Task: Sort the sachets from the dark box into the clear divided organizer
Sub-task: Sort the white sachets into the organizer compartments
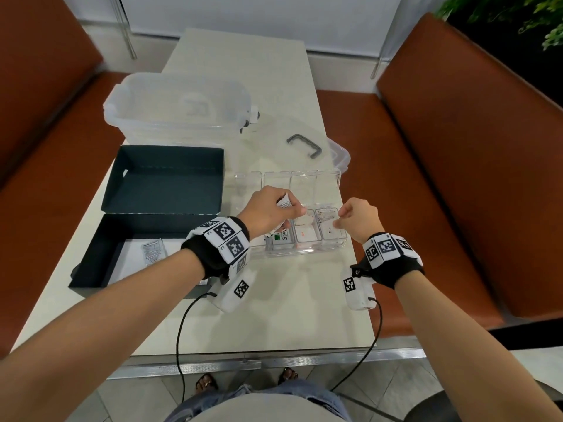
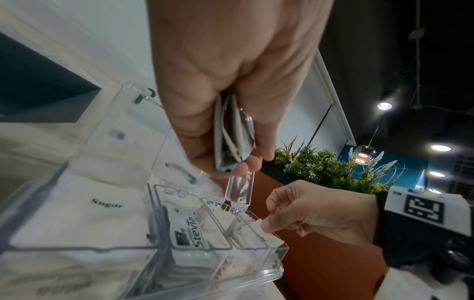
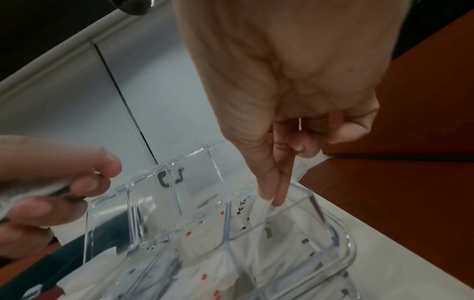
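Pale matte table (image 1: 274, 300) between rust-orange benches (image 1: 457, 178). My left hand (image 1: 268, 213) grips a stack of thin paper sachets (image 2: 231, 140) over the glossy clear divided organizer (image 1: 341, 242). My right hand (image 1: 359, 220) pinches one white sachet (image 2: 259, 227) into its 3 o'clock compartment; print blurred. Dark cardboard box (image 1: 91, 269) at 9 o'clock, partly hidden by my forearm.
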`<control>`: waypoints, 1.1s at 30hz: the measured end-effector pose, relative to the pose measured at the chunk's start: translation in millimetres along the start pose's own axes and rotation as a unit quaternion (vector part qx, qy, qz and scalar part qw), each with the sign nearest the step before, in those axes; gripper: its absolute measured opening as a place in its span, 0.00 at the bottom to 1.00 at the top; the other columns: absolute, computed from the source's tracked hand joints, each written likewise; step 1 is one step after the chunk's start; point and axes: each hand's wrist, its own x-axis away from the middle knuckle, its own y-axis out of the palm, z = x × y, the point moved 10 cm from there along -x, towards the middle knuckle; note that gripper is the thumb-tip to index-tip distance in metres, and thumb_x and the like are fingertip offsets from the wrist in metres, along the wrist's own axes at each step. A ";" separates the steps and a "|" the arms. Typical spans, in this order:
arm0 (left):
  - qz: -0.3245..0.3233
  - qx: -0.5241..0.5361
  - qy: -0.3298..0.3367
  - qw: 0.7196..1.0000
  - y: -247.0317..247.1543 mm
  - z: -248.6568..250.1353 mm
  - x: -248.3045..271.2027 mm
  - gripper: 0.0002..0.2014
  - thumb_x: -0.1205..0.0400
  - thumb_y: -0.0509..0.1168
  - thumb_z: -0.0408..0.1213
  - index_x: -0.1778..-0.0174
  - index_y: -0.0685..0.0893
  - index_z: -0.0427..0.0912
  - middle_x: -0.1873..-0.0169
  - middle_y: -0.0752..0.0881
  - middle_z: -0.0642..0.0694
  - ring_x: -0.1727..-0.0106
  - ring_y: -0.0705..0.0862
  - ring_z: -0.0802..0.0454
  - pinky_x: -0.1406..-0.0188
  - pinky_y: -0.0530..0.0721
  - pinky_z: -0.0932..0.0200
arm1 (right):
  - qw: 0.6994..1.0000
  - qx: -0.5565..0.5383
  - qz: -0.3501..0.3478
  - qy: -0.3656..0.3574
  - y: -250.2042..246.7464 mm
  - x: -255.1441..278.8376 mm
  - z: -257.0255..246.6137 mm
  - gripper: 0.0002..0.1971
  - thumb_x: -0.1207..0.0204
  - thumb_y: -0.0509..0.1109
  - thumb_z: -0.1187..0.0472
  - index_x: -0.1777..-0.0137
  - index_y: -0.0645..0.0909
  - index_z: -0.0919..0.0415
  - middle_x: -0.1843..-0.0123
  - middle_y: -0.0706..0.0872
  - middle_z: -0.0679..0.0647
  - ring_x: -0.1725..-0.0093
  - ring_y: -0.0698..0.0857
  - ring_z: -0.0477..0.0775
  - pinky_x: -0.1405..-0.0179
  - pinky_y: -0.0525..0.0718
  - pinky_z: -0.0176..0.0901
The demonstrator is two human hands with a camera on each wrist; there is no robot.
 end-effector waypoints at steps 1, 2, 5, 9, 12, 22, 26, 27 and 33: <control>0.002 -0.001 0.000 1.000 -0.5 0.0 0.1 0.09 0.22 0.74 0.39 0.56 0.88 0.35 0.66 0.87 0.48 0.76 0.83 0.59 0.72 0.82 0.65 | 1.000 0.020 0.000 0.001 1.0 -0.8 -1.3 0.10 0.29 0.76 0.62 0.57 0.76 0.52 0.51 0.83 0.53 0.47 0.82 0.58 0.38 0.80 0.58; 0.004 -0.002 0.001 1.000 -1.2 0.3 0.3 0.09 0.22 0.74 0.39 0.55 0.88 0.35 0.66 0.87 0.48 0.76 0.83 0.58 0.72 0.82 0.65 | 0.999 0.044 0.002 0.001 2.0 -1.6 -3.3 0.11 0.29 0.76 0.61 0.58 0.75 0.51 0.51 0.83 0.53 0.48 0.81 0.57 0.37 0.77 0.59; 0.005 0.001 0.004 1.000 -2.0 1.8 0.4 0.10 0.22 0.74 0.39 0.55 0.88 0.35 0.62 0.89 0.41 0.73 0.84 0.54 0.73 0.81 0.65 | 0.993 0.114 0.015 -0.011 6.1 -2.0 -10.4 0.11 0.28 0.74 0.60 0.59 0.73 0.49 0.56 0.81 0.49 0.53 0.76 0.56 0.38 0.68 0.56; 0.005 -0.004 0.007 1.000 -2.9 3.4 2.0 0.10 0.22 0.74 0.40 0.56 0.88 0.35 0.58 0.90 0.38 0.73 0.84 0.53 0.74 0.78 0.69 | 0.986 0.152 0.046 -0.056 11.1 2.3 -17.7 0.09 0.27 0.73 0.63 0.61 0.75 0.52 0.64 0.79 0.44 0.58 0.75 0.54 0.49 0.62 0.50; 0.002 -0.002 0.004 1.000 -3.3 2.2 3.3 0.10 0.22 0.74 0.40 0.56 0.87 0.35 0.56 0.90 0.37 0.72 0.85 0.52 0.75 0.78 0.69 | 0.978 0.178 0.051 -0.097 10.1 7.2 -22.2 0.09 0.28 0.75 0.60 0.62 0.76 0.50 0.62 0.80 0.44 0.55 0.77 0.53 0.52 0.60 0.49; 0.004 -0.002 -0.002 1.000 -3.4 0.1 4.5 0.11 0.19 0.70 0.43 0.60 0.87 0.39 0.58 0.90 0.38 0.72 0.84 0.52 0.74 0.79 0.66 | 0.959 0.261 -0.021 -0.113 15.9 8.9 -27.8 0.08 0.26 0.73 0.57 0.62 0.82 0.42 0.62 0.83 0.39 0.54 0.80 0.49 0.49 0.58 0.51; 0.007 0.010 -0.018 1.000 -4.8 1.7 2.6 0.17 0.16 0.65 0.48 0.54 0.88 0.36 0.64 0.88 0.44 0.70 0.84 0.49 0.72 0.83 0.62 | 0.953 0.285 -0.026 -0.100 22.5 7.3 -28.4 0.11 0.25 0.70 0.60 0.67 0.80 0.44 0.61 0.86 0.41 0.54 0.81 0.50 0.45 0.60 0.55; 0.008 0.010 -0.018 1.000 -5.4 2.2 2.4 0.18 0.16 0.64 0.49 0.54 0.88 0.36 0.65 0.87 0.45 0.70 0.84 0.49 0.72 0.83 0.63 | 0.952 0.290 -0.024 -0.096 23.6 6.6 -28.3 0.12 0.25 0.69 0.61 0.67 0.80 0.44 0.61 0.86 0.41 0.55 0.80 0.50 0.43 0.61 0.56; -0.002 0.053 -0.026 0.998 -4.0 4.0 6.6 0.20 0.15 0.61 0.49 0.53 0.87 0.34 0.65 0.86 0.43 0.68 0.84 0.46 0.69 0.84 0.59 | 0.948 0.302 -0.020 -0.101 22.2 6.6 -30.1 0.10 0.24 0.70 0.59 0.66 0.85 0.45 0.67 0.82 0.40 0.59 0.79 0.49 0.44 0.61 0.56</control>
